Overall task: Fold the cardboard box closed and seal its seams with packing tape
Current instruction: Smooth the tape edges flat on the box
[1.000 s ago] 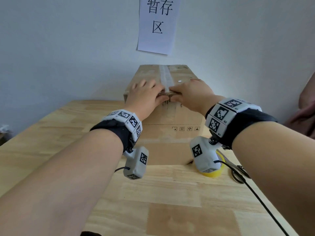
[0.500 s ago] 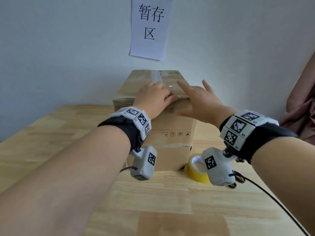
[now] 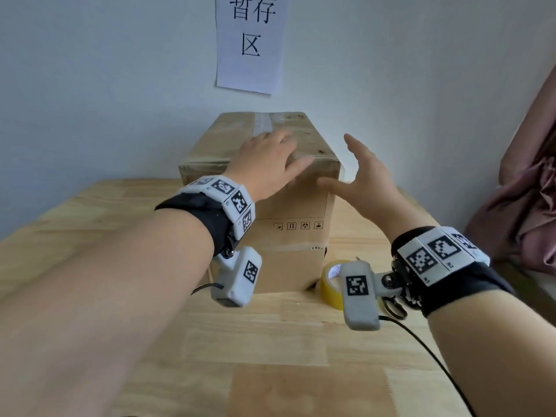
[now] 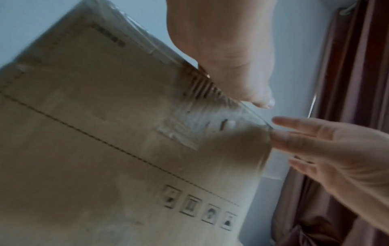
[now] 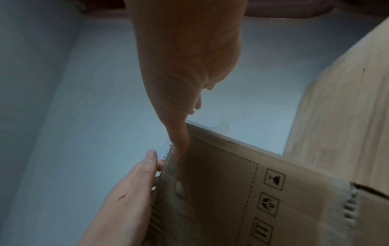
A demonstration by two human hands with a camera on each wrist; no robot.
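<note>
The closed cardboard box stands upright on the wooden table against the wall. A clear tape strip runs along its top seam, and its end laps down the front face. My left hand lies flat on the box top near the front edge, fingers straight. My right hand hovers open with spread fingers at the box's upper front right corner. In the right wrist view its thumb lies against the top edge of the box. A yellow tape roll sits by the box's lower right corner.
Scissors lie on the table to the right of the tape roll, mostly hidden by my right wrist camera. A paper sign hangs on the wall behind the box. Pink cloth hangs at the far right.
My right hand has come off the taped front edge, opened and moved right of the box. My left hand has stayed on the box top, its fingers flattening.
</note>
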